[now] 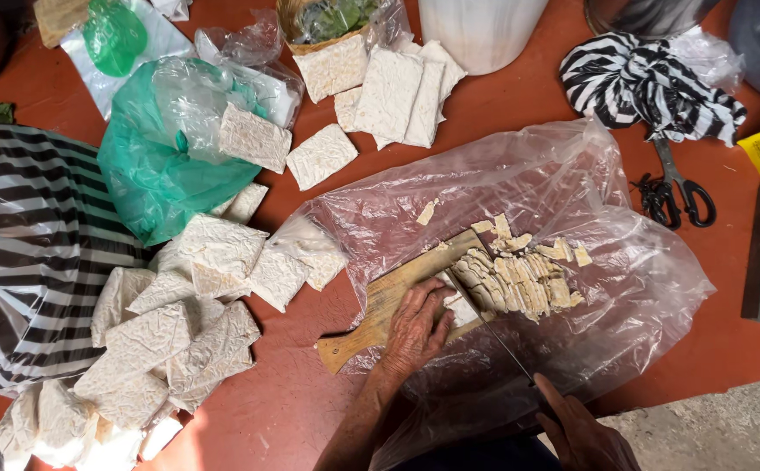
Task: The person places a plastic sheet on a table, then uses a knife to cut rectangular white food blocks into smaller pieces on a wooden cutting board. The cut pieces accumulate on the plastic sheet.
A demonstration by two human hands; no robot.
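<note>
My left hand (418, 328) presses down on a pale block piece (462, 307) lying on a wooden cutting board (380, 305). My right hand (582, 433) grips the handle of a knife (493, 336), whose thin blade reaches up to the block beside my left fingers. A row of cut pale slices (524, 277) is stacked on the board's far end, with a few loose bits above it. The board rests on a clear plastic sheet (641, 288) spread over the red floor.
Several wrapped white blocks (170, 340) lie piled at left and more wrapped blocks (393, 92) at the top. A green plastic bag (157, 166), a striped bag (22, 253), black scissors (676, 187), a striped cloth (641, 83) and a white bucket (480, 30) surround the board.
</note>
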